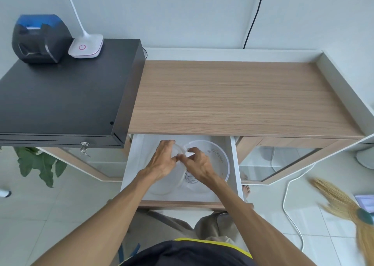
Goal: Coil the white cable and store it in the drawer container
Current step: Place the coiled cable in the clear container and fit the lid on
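Observation:
The white drawer (pixel 233 164) under the wooden desktop is pulled open. A clear round container (pixel 221 156) stands in it, with a dark coiled bundle (pixel 191 178) at its bottom. A translucent lid (pixel 164 189) leans tilted against the container's left side. My left hand (pixel 162 161) grips the lid's upper rim. My right hand (pixel 199 164) reaches over the container's left edge and pinches a small white piece, apparently the white cable (pixel 188 154). Most of the cable is hidden by my fingers. The fingertips of both hands nearly touch.
A wooden desktop (pixel 242 97) with a raised grey rim lies above the drawer. A black cash box (pixel 60 97) at the left carries a printer (pixel 38 39) and a white lamp base (pixel 86 46). A broom (pixel 348 205), a white floor cable (pixel 287 203) and a plant (pixel 40 164) flank the drawer.

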